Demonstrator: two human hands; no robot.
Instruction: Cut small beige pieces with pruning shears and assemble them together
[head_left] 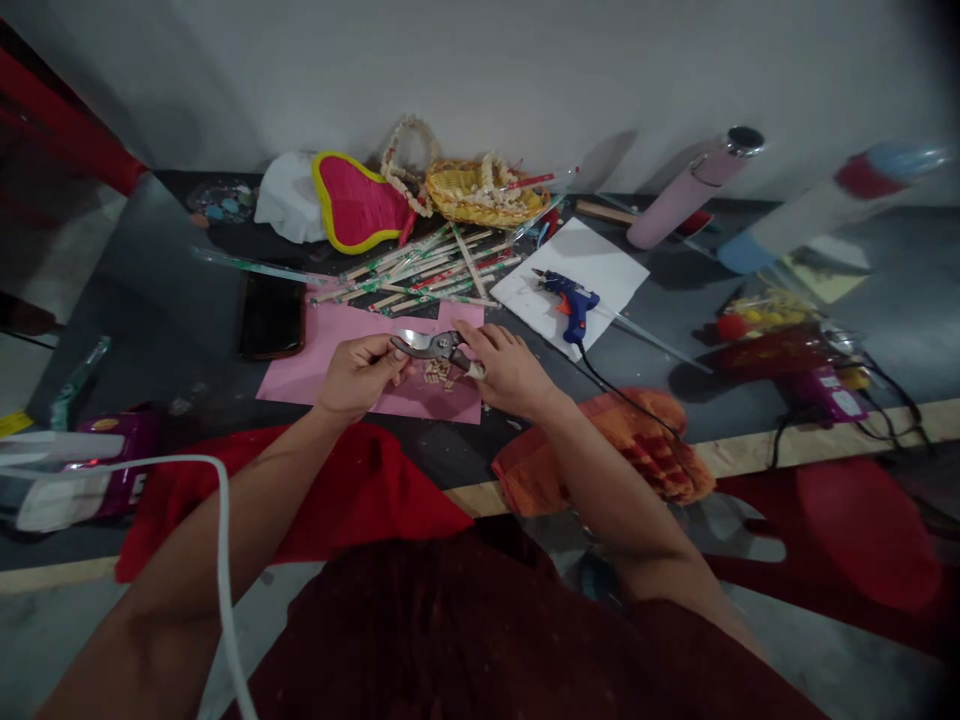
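Note:
My right hand (511,372) is closed around the handles of a pair of pruning shears (431,344), whose blades point left. My left hand (358,376) is pinched right at the blade end; whatever sits between its fingertips is too small or hidden to make out. Under both hands lies a pink sheet of paper (315,375). Small cut pieces of wood (439,374) form a little heap on it, below the shears. Just beyond, wooden sticks in printed wrappers (420,270) lie in a loose pile.
A blue glue gun (574,305) rests on a white board (517,287). Behind the sticks are a yellow basket (480,205) and a red, yellow-edged shape (356,200). A phone (272,310) lies left; a pink flask (682,195) stands right. An orange towel (637,430) hangs over the front edge.

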